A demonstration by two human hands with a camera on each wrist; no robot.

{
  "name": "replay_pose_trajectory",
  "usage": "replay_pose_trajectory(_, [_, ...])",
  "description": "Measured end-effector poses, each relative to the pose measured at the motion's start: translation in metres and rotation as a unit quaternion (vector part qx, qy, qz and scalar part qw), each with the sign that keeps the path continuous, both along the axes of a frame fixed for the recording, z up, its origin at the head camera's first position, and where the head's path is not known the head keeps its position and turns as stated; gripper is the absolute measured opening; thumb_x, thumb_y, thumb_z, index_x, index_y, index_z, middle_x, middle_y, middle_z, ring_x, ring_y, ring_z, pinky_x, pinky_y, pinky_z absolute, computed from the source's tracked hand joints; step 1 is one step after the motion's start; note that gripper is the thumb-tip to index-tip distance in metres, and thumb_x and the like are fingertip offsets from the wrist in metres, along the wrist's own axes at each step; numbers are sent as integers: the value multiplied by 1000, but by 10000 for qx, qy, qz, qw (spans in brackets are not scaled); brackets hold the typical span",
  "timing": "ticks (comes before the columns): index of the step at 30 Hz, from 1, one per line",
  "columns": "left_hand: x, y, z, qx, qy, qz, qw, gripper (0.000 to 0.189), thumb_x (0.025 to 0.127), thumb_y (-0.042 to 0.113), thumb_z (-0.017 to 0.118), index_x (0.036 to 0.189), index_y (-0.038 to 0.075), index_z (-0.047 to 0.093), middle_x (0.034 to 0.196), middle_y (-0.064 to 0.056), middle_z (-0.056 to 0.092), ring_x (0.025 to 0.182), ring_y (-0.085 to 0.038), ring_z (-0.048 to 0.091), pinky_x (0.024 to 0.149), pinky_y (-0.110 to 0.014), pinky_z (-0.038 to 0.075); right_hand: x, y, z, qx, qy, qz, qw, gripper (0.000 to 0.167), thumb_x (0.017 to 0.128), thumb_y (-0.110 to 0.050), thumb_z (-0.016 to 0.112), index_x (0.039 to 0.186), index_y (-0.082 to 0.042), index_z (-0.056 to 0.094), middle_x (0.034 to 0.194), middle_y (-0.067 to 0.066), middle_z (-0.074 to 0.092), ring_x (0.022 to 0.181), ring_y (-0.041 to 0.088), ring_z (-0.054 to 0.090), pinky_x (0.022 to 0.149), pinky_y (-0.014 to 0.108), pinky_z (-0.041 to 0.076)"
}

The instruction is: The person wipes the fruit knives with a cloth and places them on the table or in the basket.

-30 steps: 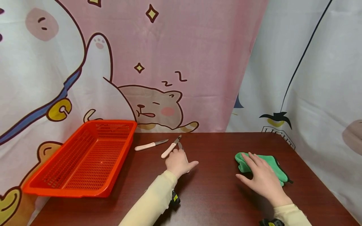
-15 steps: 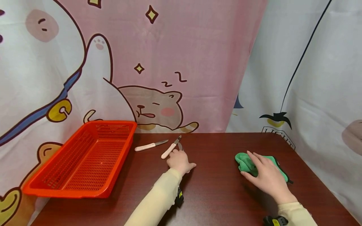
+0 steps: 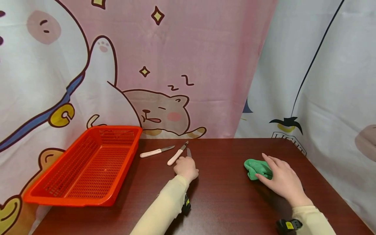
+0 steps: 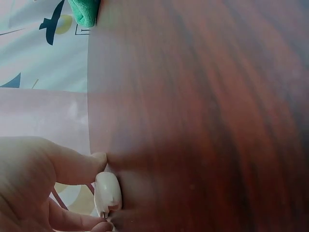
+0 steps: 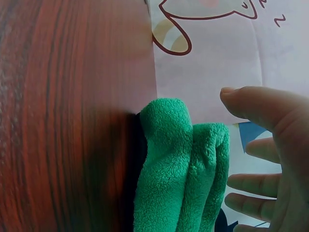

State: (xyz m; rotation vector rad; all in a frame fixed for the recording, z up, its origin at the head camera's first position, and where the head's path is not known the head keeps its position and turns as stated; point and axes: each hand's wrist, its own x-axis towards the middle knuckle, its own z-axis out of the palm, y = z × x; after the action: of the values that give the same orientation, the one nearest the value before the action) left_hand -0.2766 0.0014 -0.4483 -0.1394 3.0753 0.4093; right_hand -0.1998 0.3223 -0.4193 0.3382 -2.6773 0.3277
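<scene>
My left hand [image 3: 186,168] pinches a white-handled knife [image 4: 108,191] low over the dark wooden table, its thumb and fingertips on either side of the handle in the left wrist view. The blade points away beyond the fingers in the head view. Just left of it lies a white-handled tool [image 3: 175,158] with a narrow metal end. Farther left is another white-handled knife [image 3: 151,152]. Above a folded green cloth [image 3: 255,168], my right hand [image 3: 283,178] hovers with spread fingers. The right wrist view shows the cloth [image 5: 166,169] beside the fingers, not gripped.
An orange-red perforated plastic basket [image 3: 109,195] stands at the table's left side. Behind the brown table [image 3: 223,195] hangs a cartoon-printed curtain [image 3: 217,65], which continues along the right side.
My left thumb has drawn in towards the fingers, closing on the knife, whose blade has turned slightly. My right hand has drifted right over the cloth, fingers still spread.
</scene>
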Motion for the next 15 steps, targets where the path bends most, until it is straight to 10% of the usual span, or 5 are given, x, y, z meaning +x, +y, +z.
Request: replay_pose_trajectory(15, [0, -2, -4, 161, 9, -67, 9998, 36, 75, 24, 81, 97, 2, 61, 91, -18, 58, 86, -33, 59, 67, -50, 53, -5, 1, 1, -38, -173, -27, 9998, 83, 79, -42, 80, 143, 0, 48, 128, 29, 54, 113, 50, 49, 88, 66, 41])
